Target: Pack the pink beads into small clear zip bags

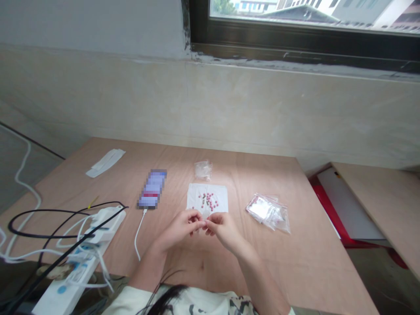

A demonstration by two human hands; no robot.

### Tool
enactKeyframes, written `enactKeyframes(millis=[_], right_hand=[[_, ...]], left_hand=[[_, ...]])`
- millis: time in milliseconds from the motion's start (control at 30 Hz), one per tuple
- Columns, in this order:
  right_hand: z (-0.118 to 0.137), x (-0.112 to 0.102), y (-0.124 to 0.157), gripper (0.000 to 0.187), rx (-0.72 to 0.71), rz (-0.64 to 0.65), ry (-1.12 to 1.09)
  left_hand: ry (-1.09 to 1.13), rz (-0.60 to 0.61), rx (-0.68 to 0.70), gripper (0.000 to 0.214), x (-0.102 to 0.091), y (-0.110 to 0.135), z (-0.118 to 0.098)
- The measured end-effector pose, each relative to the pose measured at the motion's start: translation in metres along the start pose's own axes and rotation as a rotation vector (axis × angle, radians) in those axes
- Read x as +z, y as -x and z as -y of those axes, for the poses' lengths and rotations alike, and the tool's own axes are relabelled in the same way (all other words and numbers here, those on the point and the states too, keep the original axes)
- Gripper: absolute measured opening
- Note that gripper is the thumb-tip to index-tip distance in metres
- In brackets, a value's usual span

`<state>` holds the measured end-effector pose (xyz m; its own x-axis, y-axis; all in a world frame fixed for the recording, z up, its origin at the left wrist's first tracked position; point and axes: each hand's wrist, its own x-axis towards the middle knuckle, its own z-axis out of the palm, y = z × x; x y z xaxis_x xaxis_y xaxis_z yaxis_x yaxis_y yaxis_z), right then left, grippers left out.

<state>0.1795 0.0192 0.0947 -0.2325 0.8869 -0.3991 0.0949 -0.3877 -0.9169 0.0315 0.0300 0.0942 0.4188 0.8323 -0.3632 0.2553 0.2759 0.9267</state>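
Left hand (180, 229) and right hand (225, 229) meet above the counter (295, 245)

Each grip is almost closed at the fingertips, but I cannot tell what it holds. Just behind the hands, pink tablets (208, 202) lie on a white paper sheet (196, 195), and clear plastic bags (267, 212) lie at right side.
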Motion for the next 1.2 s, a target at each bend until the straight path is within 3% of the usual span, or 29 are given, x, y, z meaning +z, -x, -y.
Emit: enactKeyframes(millis=[167,267,433,567,667,733,767,867,933,1067,1200], right_hand=[[0.004,-0.006,-0.002,0.015,0.043,-0.13,0.137],[0.003,-0.003,-0.001,0.016,-0.001,-0.217,0.282],[-0.01,0.011,-0.003,0.005,0.059,-0.013,0.126],[-0.024,0.009,-0.009,0.01,0.047,-0.098,-0.007],[-0.026,0.0,-0.009,0.013,0.01,-0.091,-0.117],[-0.023,-0.006,-0.007,0.017,0.012,0.017,-0.181],[-0.021,-0.007,-0.007,0.018,0.014,0.079,-0.203],[-0.018,-0.008,-0.008,0.018,0.023,0.173,-0.222],[-0.022,-0.007,-0.013,0.017,0.028,0.109,-0.207],[-0.037,-0.004,-0.027,0.023,-0.004,-0.168,-0.211],[-0.048,-0.001,-0.036,0.026,-0.064,-0.158,-0.163]], left_hand=[[-0.116,-0.187,0.076,0.016,-0.015,-0.003,-0.004],[-0.209,-0.225,0.139,0.013,-0.01,-0.001,-0.006],[-0.305,-0.175,0.202,0.011,0.014,0.011,-0.014],[-0.247,-0.127,0.174,0.013,0.014,0.021,-0.012],[-0.114,-0.228,0.131,0.017,0.003,0.022,0.002],[-0.016,-0.369,0.103,0.032,-0.004,0.019,0.016],[0.034,-0.381,0.077,0.035,-0.006,0.017,0.023],[0.175,-0.178,-0.021,0.034,-0.008,0.009,0.04],[0.237,-0.138,-0.045,0.033,-0.007,0.003,0.047],[0.324,-0.267,-0.039,0.033,-0.009,-0.007,0.055],[0.363,-0.373,-0.053,0.035,-0.015,-0.015,0.061]])
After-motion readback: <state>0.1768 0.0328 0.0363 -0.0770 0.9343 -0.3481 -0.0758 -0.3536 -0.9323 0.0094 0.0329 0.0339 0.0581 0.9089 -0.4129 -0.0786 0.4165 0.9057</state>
